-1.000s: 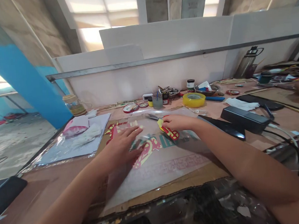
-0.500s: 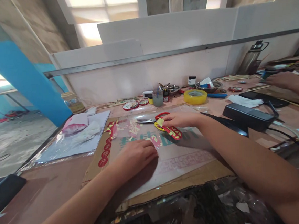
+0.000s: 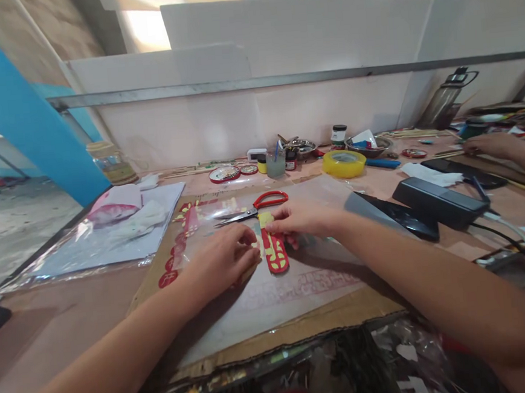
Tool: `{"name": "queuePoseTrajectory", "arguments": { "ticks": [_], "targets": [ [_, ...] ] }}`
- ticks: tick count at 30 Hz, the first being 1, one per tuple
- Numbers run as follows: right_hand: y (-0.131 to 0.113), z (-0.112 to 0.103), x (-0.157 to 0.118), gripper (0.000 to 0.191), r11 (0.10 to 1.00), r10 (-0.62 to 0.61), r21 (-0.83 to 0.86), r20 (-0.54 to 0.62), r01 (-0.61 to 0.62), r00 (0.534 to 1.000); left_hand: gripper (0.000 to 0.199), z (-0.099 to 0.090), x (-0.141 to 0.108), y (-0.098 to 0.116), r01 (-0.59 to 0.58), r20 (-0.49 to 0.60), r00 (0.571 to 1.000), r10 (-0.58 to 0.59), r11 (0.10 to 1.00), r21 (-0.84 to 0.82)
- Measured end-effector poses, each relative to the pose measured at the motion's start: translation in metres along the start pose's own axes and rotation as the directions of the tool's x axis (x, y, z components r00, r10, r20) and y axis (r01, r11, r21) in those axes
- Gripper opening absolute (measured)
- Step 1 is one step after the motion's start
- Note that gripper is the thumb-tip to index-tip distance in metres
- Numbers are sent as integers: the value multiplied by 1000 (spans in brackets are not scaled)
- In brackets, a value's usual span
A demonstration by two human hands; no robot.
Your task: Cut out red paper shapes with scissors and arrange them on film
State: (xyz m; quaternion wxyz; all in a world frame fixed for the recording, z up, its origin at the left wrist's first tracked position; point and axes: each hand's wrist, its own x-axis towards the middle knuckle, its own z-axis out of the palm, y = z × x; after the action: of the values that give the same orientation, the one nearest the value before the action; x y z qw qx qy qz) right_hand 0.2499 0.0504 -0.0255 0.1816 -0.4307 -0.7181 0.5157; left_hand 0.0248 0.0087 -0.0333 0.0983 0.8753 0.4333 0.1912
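Note:
My right hand (image 3: 294, 221) pinches the upper part of a red strip with a yellow pattern (image 3: 275, 253), which points toward me. My left hand (image 3: 226, 254) rests just left of the strip, fingers curled and apart, with nothing visible in them. Behind both hands lie scissors with red handles (image 3: 265, 203), their blades pointing left. Under everything is a translucent sheet (image 3: 218, 321) on brown cardboard (image 3: 344, 315), with red and yellow cutouts (image 3: 191, 217) and round red pieces (image 3: 168, 278) at its left side.
Yellow tape (image 3: 344, 163), a cup of cloudy water (image 3: 276, 165) and paint jars stand behind. A black power adapter (image 3: 440, 201) and a dark phone-like object lie right. Papers under plastic (image 3: 152, 241) lie left. Another person's hand (image 3: 490, 144) is at the far right.
The red strip has turned to point toward me and shifted left with my right hand. My left hand has moved slightly left and its fingers have lifted. The view has shifted.

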Motion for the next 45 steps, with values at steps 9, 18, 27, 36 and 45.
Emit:
{"name": "queuePoseTrajectory", "arguments": {
  "ticks": [9, 18, 27, 36, 45],
  "targets": [
    [-5, 12, -4, 11, 965, 71, -254, 24, -62, 997, 21, 8, -2, 9, -281, 94, 954, 286, 957, -68],
    [-8, 4, -7, 13, 897, 92, -429, -54, -106, 994, 19, 5, -2, 11, -284, 172, 939, 296, 954, -91],
    [-9, 5, -7, 13, 891, -29, -451, -181, -57, 983, 35, -35, 10, -53, -11, -100, 995, 29, 985, 171],
    [0, 12, -7, 63, 767, -196, -620, 17, 164, 981, 60, -42, 8, -82, 102, 47, 991, -123, 942, 319],
    [-3, 15, -8, 40, 783, -169, -605, 15, 143, 985, 55, -52, 5, -124, 430, -49, 897, -439, 843, 322]
  ]
}}
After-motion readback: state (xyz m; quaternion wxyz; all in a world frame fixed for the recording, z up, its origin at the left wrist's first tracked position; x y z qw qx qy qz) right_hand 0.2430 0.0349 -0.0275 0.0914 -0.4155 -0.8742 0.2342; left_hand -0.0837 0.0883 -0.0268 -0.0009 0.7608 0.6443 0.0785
